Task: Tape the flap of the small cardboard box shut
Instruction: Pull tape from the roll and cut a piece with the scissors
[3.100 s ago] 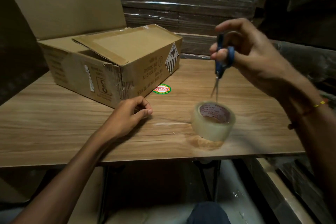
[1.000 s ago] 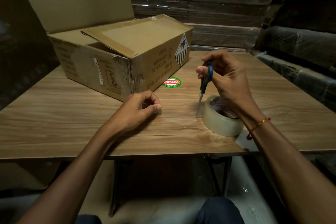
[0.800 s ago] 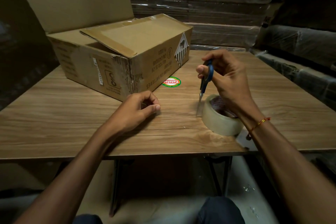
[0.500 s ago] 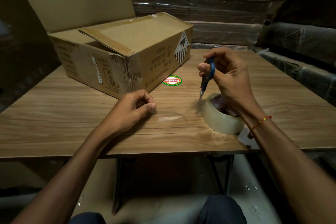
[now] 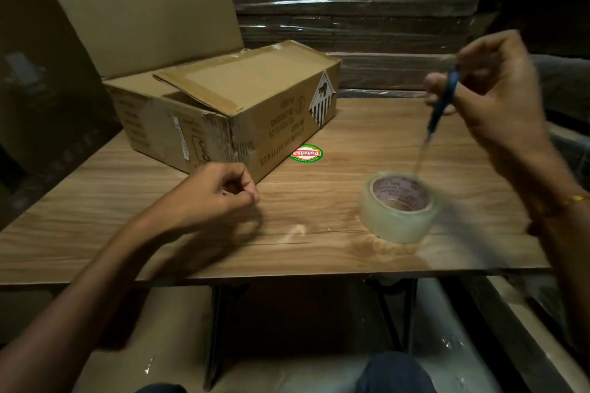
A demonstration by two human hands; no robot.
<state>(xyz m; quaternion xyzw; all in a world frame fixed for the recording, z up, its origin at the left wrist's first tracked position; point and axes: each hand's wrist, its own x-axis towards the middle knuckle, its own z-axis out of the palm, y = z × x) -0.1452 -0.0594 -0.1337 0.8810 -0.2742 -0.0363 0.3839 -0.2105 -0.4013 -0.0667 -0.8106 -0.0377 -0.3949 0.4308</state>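
On the far-left part of the wooden table (image 5: 95,201) sits the small cardboard box (image 5: 242,112), its long axis running from the near-left corner toward the far right, the hazard-diamond end pointing right and away. Its near flap (image 5: 230,80) lies over the top but is lifted at the near-left corner, leaving a dark gap; the far flap (image 5: 147,25) stands upright behind it. Just right of the box a round sticker (image 5: 306,154) lies flat on the table. Right of that stands the clear tape roll (image 5: 397,207), core facing up. The left hand (image 5: 217,198), just in front of the box's near corner, has thumb and fingertips pinched together, perhaps on a tape end, though I cannot tell. The right hand (image 5: 488,96) grips blue-handled scissors (image 5: 442,102) above the roll, blades pointing down, blurred. Any loose strip could fold onto itself or stick to the table, and the flap may spring up if taped unpressed.
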